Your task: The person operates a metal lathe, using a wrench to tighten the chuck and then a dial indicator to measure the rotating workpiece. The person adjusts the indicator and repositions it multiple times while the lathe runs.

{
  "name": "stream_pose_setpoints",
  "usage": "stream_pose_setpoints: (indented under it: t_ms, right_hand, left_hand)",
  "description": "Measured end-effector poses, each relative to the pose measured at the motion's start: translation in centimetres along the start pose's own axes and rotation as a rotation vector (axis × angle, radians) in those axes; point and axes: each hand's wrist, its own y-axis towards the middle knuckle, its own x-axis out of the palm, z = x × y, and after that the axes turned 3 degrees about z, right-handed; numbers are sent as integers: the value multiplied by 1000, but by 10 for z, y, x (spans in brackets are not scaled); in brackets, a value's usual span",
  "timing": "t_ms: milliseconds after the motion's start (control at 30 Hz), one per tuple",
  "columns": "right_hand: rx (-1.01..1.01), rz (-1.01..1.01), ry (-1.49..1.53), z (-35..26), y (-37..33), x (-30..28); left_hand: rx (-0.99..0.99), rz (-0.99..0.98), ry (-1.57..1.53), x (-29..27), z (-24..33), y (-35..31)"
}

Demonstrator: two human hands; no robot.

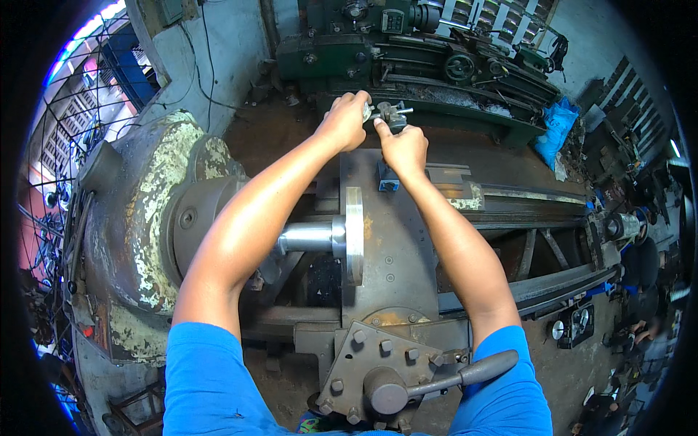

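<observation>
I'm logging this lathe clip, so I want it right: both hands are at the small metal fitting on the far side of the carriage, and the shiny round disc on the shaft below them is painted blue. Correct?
Not quite. The head view shows the left hand and right hand at the small metal fitting, but the round disc on the shaft is bare shiny metal, not painted blue.

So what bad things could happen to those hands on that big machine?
Both hands, left hand and right hand, pinch a small metal clamp part on the far side of the lathe; fingers might get nipped there. The bare forearms reach right over the shiny metal disc. If it turned, it could probably catch an arm.
</observation>
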Motion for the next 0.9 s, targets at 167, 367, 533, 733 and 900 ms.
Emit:
stream_pose_setpoints:
  t_ms: [167, 367, 533, 733, 900]
  right_hand:
    - [-53, 63, -69, 6, 0, 6]
    - [-73, 50, -41, 4, 0, 1]
    - [-97, 38, -48, 2, 2, -2]
    - [-65, -1, -36, 0, 2, -7]
    - [-72, -3, -81, -3, 2, -9]
  left_hand:
    - [10, 0, -26, -2, 3, 0]
    - [12, 16, -24, 0, 1, 0]
    - [47, 46, -36, 4, -3, 0]
    - [18, 14, -18, 5, -5, 3]
    - [56, 62, -27, 7, -5, 1]
